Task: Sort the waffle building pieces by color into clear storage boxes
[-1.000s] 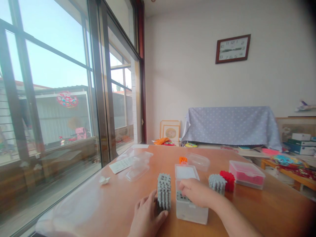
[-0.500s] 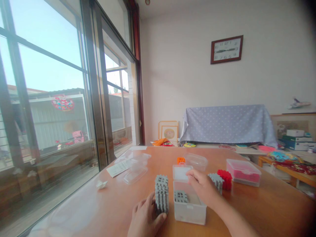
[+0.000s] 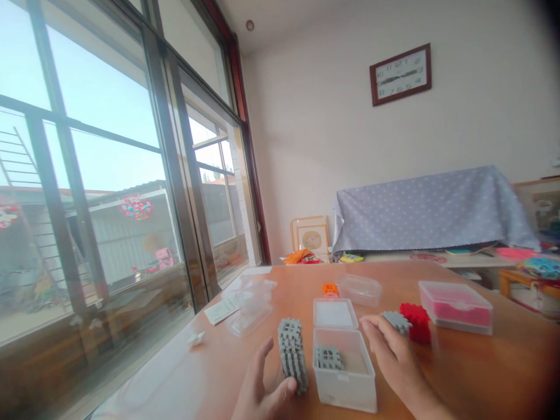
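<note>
A pale wall (image 3: pixel 315 105) fills the far side, and a tall window (image 3: pixel 118 111) takes up the left. Below them stretches a brown table (image 3: pixel 472 373), with a grey-blue spotted cloth (image 3: pixel 429 213) draped over something behind its far edge. A framed clock (image 3: pixel 400 74) hangs on the wall. On the table's right side sits a clear box with pink contents (image 3: pixel 457 312), its lid down. The right hand (image 3: pixel 396 359) is beside the right rim of the open box (image 3: pixel 345 394), its visible fingers reaching forward and lying close together; its underside is hidden, so I cannot tell whether they have hold of anything. The left hand (image 3: pixel 265 399) has its thumb and forefinger spread wide around the near left side of the grey stack (image 3: pixel 292 353), the thumb at its foot and the forefinger apart from it; it is not gripping the stack. This stack of notched tiles stands on the table, leaning slightly, just left of the open box. The box's lid (image 3: pixel 335 314) is folded back, away from the person. Inside, grey tiles (image 3: pixel 329 357) stand toward the left, leaving bare floor to their right. Beyond the right hand, a second grey stack (image 3: pixel 396 321), partly covered by it, is next to some red pieces (image 3: pixel 416 324). The smallest things are an orange piece (image 3: pixel 330 289) behind the lid and a crumpled white scrap (image 3: pixel 196 338) at left.
</note>
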